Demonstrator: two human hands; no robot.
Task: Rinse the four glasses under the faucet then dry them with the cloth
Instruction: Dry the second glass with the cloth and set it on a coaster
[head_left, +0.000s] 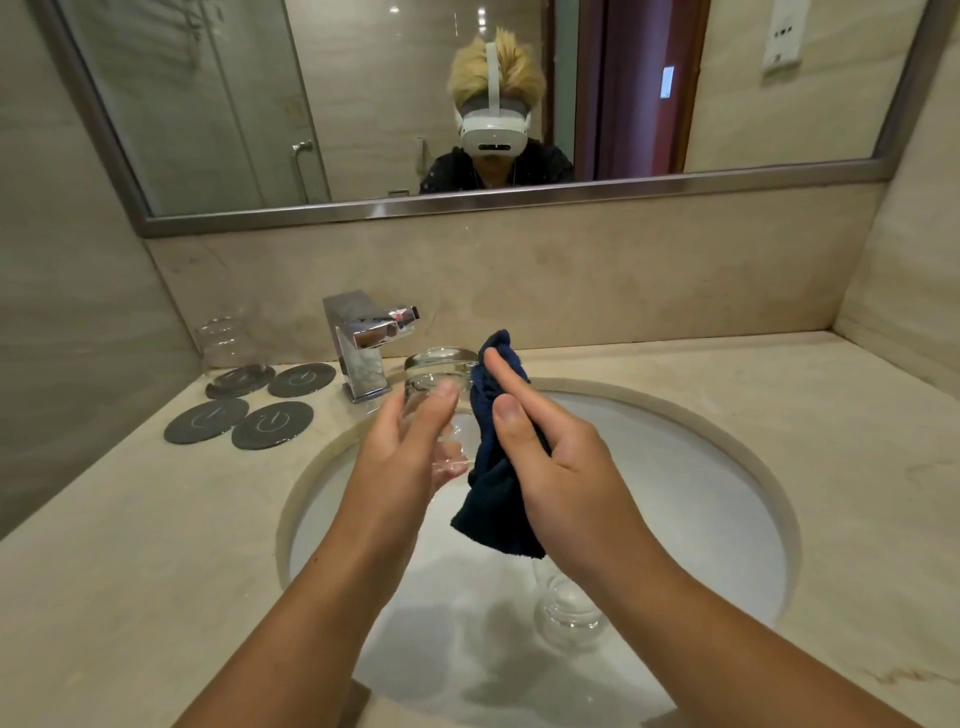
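Observation:
My left hand (395, 457) grips a clear glass (436, 371) above the sink, its thick base pointing up and away from me. My right hand (561, 467) holds a dark blue cloth (493, 519) against the glass's right side, thumb on top and fingers stretched along the cloth. The cloth's lower end hangs free over the basin. A second glass (569, 608) lies in the white sink (727, 467), under my right forearm. A third glass (223, 340) stands on the back left coaster by the wall. The chrome faucet (363, 338) is just behind the held glass; no water runs.
Several round grey coasters (272, 423) lie on the beige counter (130, 545) left of the faucet. A mirror (467, 104) above the backsplash reflects a person wearing a white headset. Walls close in at the left and right.

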